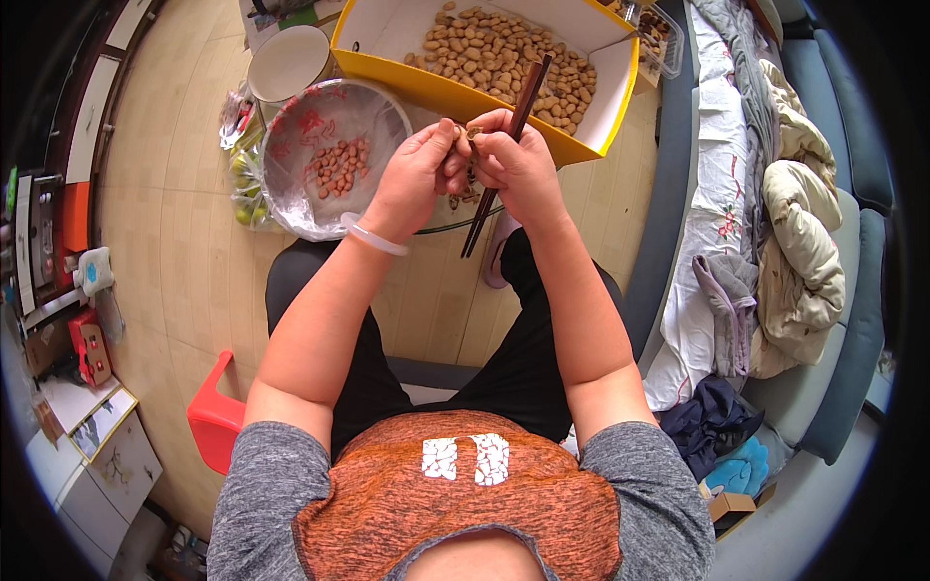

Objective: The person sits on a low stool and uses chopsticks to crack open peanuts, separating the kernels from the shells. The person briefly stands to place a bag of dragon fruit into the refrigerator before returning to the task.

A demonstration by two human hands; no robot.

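My left hand (420,163) and my right hand (517,161) meet in front of me, fingertips pinching pieces of a peanut shell (472,133) between them. A pair of dark wooden chopsticks (529,98) is also tucked in my right hand, slanting down past the palm. Beyond my hands stands a yellow cardboard box (465,86) with a white inside, holding many unshelled peanuts (501,54). To the left, a basin lined with clear plastic (287,196) has shelled reddish peanut kernels (341,167) on its bottom. Empty shells (465,197) show partly below my hands.
A white bowl (289,64) sits behind the basin, beside a plastic bag of green fruit (248,181). A red plastic stool (218,421) is at lower left. On the right is a sofa (864,305) with a crumpled quilt (799,254). A clear plastic container (665,40) stands at the box's right.
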